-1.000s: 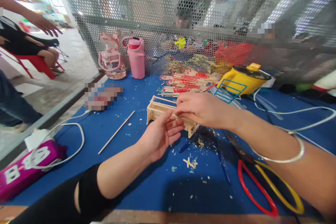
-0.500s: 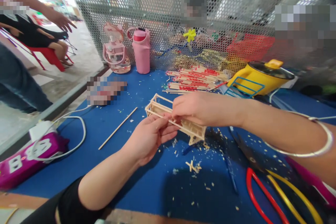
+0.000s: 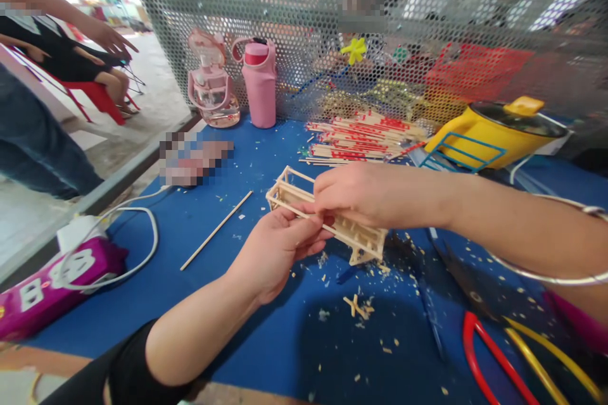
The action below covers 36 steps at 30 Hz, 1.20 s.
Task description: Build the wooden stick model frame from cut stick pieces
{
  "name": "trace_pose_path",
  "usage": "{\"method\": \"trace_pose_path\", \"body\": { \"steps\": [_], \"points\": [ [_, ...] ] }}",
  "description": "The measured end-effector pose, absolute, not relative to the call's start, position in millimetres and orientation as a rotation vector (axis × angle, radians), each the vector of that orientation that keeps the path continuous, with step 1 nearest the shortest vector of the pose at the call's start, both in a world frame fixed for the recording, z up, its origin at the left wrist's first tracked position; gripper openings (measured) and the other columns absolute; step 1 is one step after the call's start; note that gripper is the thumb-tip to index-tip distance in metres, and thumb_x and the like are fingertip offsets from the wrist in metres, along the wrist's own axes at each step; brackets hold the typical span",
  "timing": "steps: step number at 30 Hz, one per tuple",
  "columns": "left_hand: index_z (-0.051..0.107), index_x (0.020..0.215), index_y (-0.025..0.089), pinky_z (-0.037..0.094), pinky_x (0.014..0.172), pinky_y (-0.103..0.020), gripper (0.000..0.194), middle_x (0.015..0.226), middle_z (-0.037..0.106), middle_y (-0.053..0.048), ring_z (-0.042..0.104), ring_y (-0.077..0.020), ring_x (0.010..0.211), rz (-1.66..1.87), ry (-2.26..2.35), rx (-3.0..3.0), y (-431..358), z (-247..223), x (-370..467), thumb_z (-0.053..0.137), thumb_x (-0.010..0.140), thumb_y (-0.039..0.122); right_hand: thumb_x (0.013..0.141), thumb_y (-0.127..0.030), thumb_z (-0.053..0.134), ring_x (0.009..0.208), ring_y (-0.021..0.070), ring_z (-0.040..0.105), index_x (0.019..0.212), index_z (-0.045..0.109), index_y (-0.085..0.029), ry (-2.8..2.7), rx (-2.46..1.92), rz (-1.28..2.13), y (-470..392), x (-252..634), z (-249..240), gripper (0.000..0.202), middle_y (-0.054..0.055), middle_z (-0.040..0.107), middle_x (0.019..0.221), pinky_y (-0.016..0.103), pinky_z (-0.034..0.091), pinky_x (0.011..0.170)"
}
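The left hand [image 3: 273, 242] is gripping the stick frame [image 3: 360, 238] over the blue tabletop [image 3: 247, 342], presumably steadying it for the right hand [image 3: 354, 188], which is lying curled across its middle, grip hidden and indeterminable.

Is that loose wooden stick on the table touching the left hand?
Apart. The head view shows bare blue tabletop between the loose wooden stick and the left hand.
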<state>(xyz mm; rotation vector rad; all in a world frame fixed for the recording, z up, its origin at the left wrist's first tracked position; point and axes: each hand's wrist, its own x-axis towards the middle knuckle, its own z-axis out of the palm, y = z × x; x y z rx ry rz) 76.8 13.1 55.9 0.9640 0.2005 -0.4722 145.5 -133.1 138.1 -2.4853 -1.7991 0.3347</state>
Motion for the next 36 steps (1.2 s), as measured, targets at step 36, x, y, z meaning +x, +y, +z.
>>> {"method": "trace_pose_path", "body": {
  "steps": [36],
  "points": [
    [0.071, 0.08, 0.009, 0.052, 0.045, -0.018, 0.014, 0.064, 0.072, -0.01, 0.066, -0.0142, 0.047, -0.936, 0.113, 1.461, 56, 95, 159, 0.059, 0.073, 0.006, 0.086, -0.027, 0.053, 0.054, 0.0091, 0.048, 0.098, 0.066, -0.017, -0.823, -2.528, -0.019, -152, 116, 128, 0.02, -0.002, 0.063, 0.066, 0.023, 0.033, 0.051]
  ]
}}
